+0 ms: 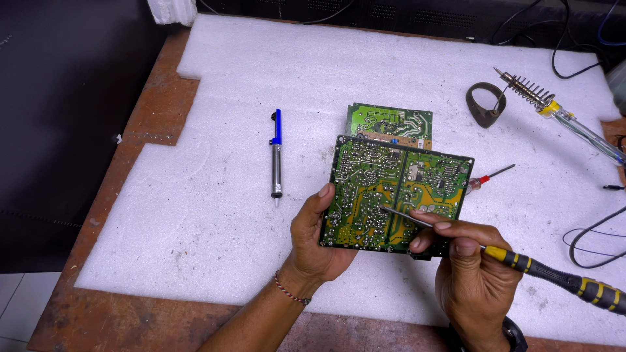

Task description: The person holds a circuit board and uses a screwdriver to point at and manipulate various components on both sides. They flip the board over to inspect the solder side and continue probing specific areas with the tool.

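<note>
White foam-covered worktop (215, 215): left hand (317, 238) grips large green circuit board (394, 195); right hand (473, 270) grips yellow-black-handled soldering iron (554, 277), tip on board.

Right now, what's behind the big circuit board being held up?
Behind the big circuit board, a smaller green board lies on the white foam mat, and a red-handled screwdriver pokes out at its right edge. Their covered parts can't be seen.

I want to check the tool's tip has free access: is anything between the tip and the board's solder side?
Nothing visible. The right hand holds the tool, and its tip reaches the bare face of the board. The left hand grips only the board's left edge.
</note>
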